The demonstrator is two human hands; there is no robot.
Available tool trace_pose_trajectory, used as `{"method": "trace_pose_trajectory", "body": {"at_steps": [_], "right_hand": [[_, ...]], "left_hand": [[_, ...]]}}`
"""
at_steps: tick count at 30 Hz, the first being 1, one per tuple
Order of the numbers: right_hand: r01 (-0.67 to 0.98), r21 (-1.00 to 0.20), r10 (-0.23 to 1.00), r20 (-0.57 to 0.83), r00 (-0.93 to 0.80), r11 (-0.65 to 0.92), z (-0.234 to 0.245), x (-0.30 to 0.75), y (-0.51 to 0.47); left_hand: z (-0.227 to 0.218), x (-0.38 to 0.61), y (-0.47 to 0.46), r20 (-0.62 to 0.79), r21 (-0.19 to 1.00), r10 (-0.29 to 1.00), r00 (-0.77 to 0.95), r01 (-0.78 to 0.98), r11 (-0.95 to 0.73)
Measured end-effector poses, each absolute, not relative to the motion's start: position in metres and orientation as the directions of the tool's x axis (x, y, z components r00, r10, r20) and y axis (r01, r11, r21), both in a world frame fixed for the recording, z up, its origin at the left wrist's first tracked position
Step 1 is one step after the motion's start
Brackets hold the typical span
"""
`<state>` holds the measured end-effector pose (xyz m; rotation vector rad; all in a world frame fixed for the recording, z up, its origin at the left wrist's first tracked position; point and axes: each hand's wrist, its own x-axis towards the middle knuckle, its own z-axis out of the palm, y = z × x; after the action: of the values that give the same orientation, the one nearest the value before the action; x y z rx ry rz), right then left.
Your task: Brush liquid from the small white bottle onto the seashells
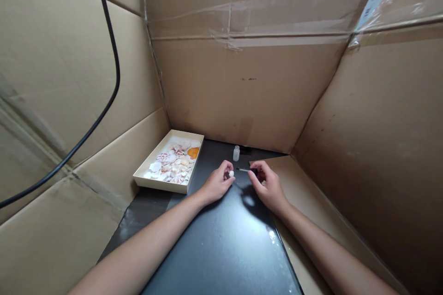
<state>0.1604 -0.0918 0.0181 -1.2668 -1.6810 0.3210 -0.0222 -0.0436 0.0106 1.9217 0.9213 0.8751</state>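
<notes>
My left hand (218, 182) is closed on a small white shell (231, 174), pinched between thumb and fingers. Facing it, my right hand (268, 184) grips the black cap of a brush applicator (244, 170). Its thin stem and dark tip point left, toward the shell, with a small gap between them. Just beyond both hands a small translucent bottle (236, 153) stands upright without its cap. Left of my left hand, a shallow cream box (161, 186) holds many shells (173, 161), white, striped reddish and one orange.
Cardboard walls (224, 83) enclose the dark table (214, 249) at the back and both sides. A flat cardboard sheet (294, 175) lies under my right forearm. A black cable (116, 55) hangs down along the left wall.
</notes>
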Motion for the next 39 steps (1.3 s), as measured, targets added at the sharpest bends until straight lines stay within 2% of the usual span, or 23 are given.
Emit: {"method": "trace_pose_trajectory", "body": {"at_steps": [3, 7, 11, 15, 20, 32, 36, 39], "right_hand": [[0.584, -0.672, 0.852, 0.519, -0.069, 0.456, 0.0188, 0.1589, -0.0933], [0.609, -0.660, 0.849, 0.527, -0.042, 0.440, 0.0193, 0.1569, -0.0954], [0.585, -0.666, 0.852, 0.515, -0.089, 0.463, 0.0185, 0.1560, -0.0956], [0.623, -0.650, 0.847, 0.530, -0.038, 0.435, 0.0177, 0.1563, -0.0947], [0.603, -0.646, 0.847, 0.523, -0.097, 0.468, 0.0190, 0.1561, -0.0949], [0.620, -0.659, 0.852, 0.523, -0.029, 0.425, 0.0193, 0.1565, -0.0948], [0.593, -0.665, 0.858, 0.506, -0.091, 0.455, 0.0193, 0.1564, -0.0951], [0.612, -0.657, 0.855, 0.516, -0.061, 0.440, 0.0190, 0.1566, -0.0948]], "left_hand": [[0.0114, -0.0217, -0.0445, 0.251, 0.861, 0.845, 0.473, 0.290, -0.418], [0.0132, -0.0218, -0.0454, 0.273, 0.838, 0.845, 0.460, 0.316, -0.444], [0.0132, -0.0219, -0.0447, 0.278, 0.841, 0.845, 0.456, 0.310, -0.444], [0.0097, -0.0216, -0.0427, 0.278, 0.855, 0.842, 0.462, 0.281, -0.436], [0.0066, -0.0210, -0.0415, 0.278, 0.859, 0.840, 0.466, 0.272, -0.434], [0.0067, -0.0205, -0.0413, 0.289, 0.848, 0.846, 0.448, 0.289, -0.443], [0.0073, -0.0213, -0.0420, 0.269, 0.848, 0.847, 0.458, 0.305, -0.434], [0.0072, -0.0216, -0.0419, 0.265, 0.849, 0.849, 0.456, 0.307, -0.430]]}}
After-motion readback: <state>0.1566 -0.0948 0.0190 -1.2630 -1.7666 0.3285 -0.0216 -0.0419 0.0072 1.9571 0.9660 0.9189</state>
